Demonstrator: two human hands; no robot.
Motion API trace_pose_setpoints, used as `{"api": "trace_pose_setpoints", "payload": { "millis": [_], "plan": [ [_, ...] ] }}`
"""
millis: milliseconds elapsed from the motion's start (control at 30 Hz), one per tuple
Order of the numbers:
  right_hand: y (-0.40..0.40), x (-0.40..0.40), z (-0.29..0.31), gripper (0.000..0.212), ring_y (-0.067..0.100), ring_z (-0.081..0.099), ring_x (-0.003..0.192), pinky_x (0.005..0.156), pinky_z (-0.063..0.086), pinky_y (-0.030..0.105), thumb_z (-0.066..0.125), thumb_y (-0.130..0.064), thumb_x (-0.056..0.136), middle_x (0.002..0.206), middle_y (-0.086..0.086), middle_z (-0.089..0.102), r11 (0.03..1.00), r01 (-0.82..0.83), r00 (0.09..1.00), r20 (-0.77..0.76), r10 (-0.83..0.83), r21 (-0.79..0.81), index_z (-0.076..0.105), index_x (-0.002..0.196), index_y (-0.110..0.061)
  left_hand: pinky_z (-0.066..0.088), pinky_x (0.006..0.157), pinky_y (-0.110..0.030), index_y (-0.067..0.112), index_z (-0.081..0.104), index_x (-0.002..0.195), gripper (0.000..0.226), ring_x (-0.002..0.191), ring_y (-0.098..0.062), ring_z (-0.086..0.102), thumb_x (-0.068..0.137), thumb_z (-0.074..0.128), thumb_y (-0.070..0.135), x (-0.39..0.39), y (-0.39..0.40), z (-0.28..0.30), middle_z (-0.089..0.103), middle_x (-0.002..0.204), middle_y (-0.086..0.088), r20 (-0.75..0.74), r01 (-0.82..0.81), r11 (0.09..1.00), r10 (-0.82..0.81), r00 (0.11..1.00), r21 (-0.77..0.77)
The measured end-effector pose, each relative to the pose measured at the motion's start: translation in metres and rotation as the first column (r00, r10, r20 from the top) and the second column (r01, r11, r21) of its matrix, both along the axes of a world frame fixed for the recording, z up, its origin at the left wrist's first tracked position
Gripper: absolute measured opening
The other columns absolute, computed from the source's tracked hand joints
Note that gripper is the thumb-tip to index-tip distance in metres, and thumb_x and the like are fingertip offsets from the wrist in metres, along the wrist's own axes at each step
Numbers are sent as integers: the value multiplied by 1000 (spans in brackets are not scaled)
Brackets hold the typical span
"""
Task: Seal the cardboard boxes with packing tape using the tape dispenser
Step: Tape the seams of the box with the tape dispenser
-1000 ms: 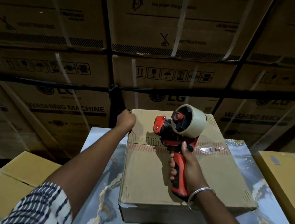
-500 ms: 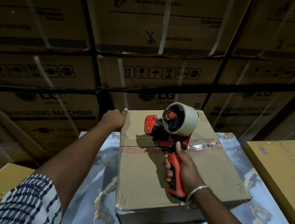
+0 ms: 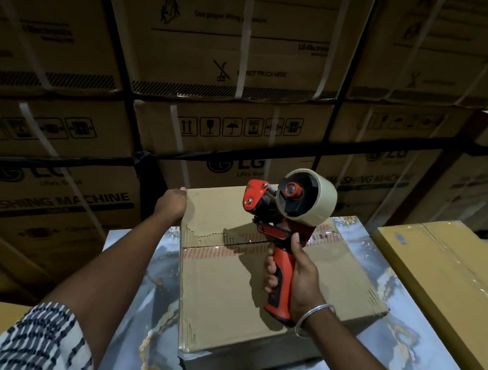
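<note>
A wall of stacked washing-machine cartons looms behind a marble-patterned table where a cardboard box lies flat, its two top flaps meeting along a centre seam. Tape glints on the seam's right-hand stretch, while the left-hand stretch looks bare and slightly parted, so the sealing appears to be mid-pass. A second, yellowish box waits just beside it on the right. The person's left hand curls over the box's far left corner, gripping it to keep it from sliding. The right hand is wrapped tight round the red grip of the tape dispenser, held raised above the seam with its roll of tan tape uppermost. The next move likely calls for lowering the dispenser's front onto the seam and running it across the bare stretch while the left hand holds firm.
</note>
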State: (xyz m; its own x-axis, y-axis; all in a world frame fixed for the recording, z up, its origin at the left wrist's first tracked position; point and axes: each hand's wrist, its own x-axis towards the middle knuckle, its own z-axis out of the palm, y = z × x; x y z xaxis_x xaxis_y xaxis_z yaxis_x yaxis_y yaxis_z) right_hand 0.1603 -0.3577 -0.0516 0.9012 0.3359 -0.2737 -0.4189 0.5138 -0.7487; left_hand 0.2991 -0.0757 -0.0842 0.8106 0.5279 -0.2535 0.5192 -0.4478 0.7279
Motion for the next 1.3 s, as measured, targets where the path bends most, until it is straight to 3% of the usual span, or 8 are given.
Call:
{"api": "trace_pose_setpoints", "payload": {
  "millis": [233,367,533,633,700,867,1033,1300],
  "plan": [
    [-5,1,3,53,11,41,38,38,37,21,48,-64,85,58,2,48,995,53,997,-59,-48,87,56,78,-13,42,96,-42,4,49,141,64,122,-42,54,105,31,54,-1,-5,-2,55,138,-21,-42,-73,962,64,997,-261],
    [-14,5,5,53,12,40,38,38,35,22,51,-64,85,57,2,47,998,54,997,-52,-53,16,57,74,-12,39,107,-49,-2,37,148,71,133,-45,43,105,22,52,-8,-7,-2,42,150,-24,-137,21,987,0,991,158],
    [-43,19,6,55,15,38,42,41,31,24,51,-66,88,61,4,45,982,20,1000,-2,-21,-186,55,74,-13,43,100,-51,4,54,128,36,121,-35,54,94,47,15,-32,-40,18,58,131,-15,201,152,772,-341,918,617],
    [-64,28,9,56,15,37,41,41,31,24,52,-66,86,61,6,44,964,-10,998,57,26,-265,53,71,-12,50,88,-38,10,68,117,27,104,-28,65,99,51,21,-38,-83,25,70,116,-10,380,224,890,-382,842,397],
    [-79,34,12,57,17,37,41,42,29,24,53,-65,87,61,8,44,949,-25,994,96,58,-314,51,74,-10,53,69,-33,14,73,94,24,76,-23,67,99,53,26,-38,-119,32,74,91,-9,443,241,970,-208,872,-18],
    [-118,59,21,58,19,37,41,44,30,25,57,-66,85,62,10,45,931,-69,975,172,139,-360,49,86,-9,45,49,-21,6,64,80,39,52,-17,60,99,53,38,-24,-191,56,64,68,-8,86,50,639,25,996,-768],
    [-155,81,21,53,19,38,39,43,33,24,57,-61,92,61,11,46,933,-119,964,185,191,-339,52,96,-8,52,54,-27,5,59,73,31,59,-22,58,88,60,33,-5,-231,68,63,66,-10,-28,10,432,-81,996,-902],
    [-191,108,13,60,19,37,39,42,33,24,61,-62,88,61,12,45,948,-193,956,169,240,-254,50,75,-5,59,51,-27,2,61,90,23,59,-18,58,95,40,8,26,-265,57,61,72,-11,-97,-82,401,-17,995,-912]
  ]
}}
